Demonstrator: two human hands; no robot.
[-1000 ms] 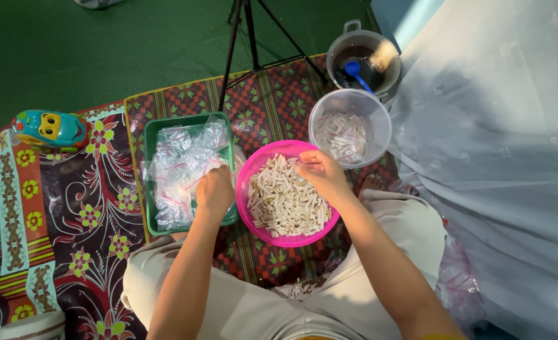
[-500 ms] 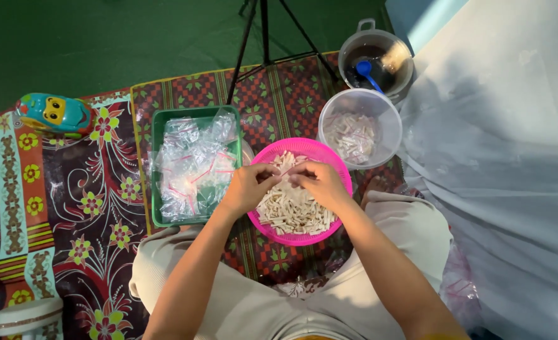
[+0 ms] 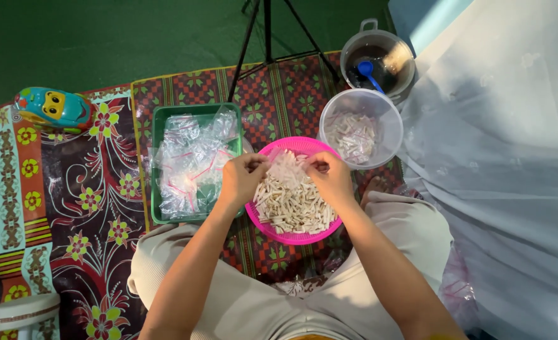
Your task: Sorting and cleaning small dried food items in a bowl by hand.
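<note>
On a patterned floor mat (image 3: 71, 208) over green floor (image 3: 134, 38), left hand (image 3: 242, 178) and right hand (image 3: 330, 179) pinch a small clear bag (image 3: 286, 165) between them above the pink basket (image 3: 291, 236) of pale sticks (image 3: 291, 201). Green tray (image 3: 159, 126) of bags just left; clear tub (image 3: 361, 129), tripod (image 3: 272, 31), white cloth (image 3: 512, 176) nearby.

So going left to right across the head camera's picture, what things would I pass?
Toy car → green tray of small clear bags → pink basket of pale sticks → clear tub → white cloth.
</note>
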